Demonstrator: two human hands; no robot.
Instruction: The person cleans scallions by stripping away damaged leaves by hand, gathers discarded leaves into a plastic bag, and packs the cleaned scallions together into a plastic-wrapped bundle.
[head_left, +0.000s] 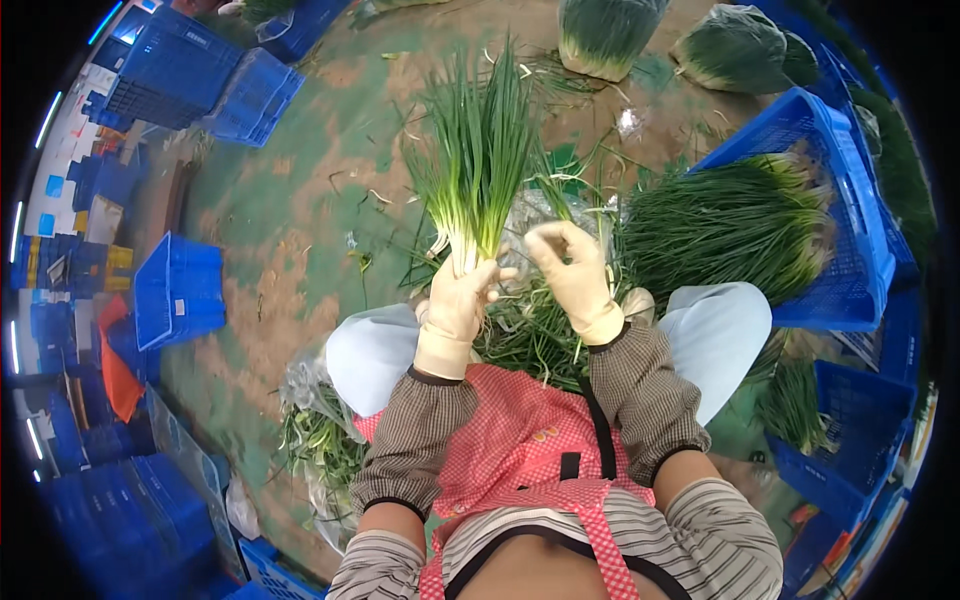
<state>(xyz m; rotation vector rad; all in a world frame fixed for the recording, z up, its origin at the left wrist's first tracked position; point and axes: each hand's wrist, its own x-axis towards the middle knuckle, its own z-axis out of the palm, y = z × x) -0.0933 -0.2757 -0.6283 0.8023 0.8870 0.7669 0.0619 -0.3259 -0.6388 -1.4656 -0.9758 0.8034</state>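
Observation:
My left hand (454, 307), in a cream rubber glove, grips a bunch of green onions (484, 180) around its pale root ends. The green leaves fan upward, away from me. Just right of the bunch is my right hand (577, 277), gloved alike, with its fingers bent and a little apart. Its fingertips are blurred, and no item shows in them. Loose green onion trimmings (536, 337) lie in a heap below both hands, between my knees. Clear plastic film (536, 214) shows behind the right hand.
To the right, a tilted blue crate (862, 225) holds many green onions (727, 225). Bagged green onions (611, 34) stand ahead. Another blue crate (180, 292) sits at left, below stacked crates (176, 67). A plastic bag of leafy scraps (322, 427) rests by my left knee.

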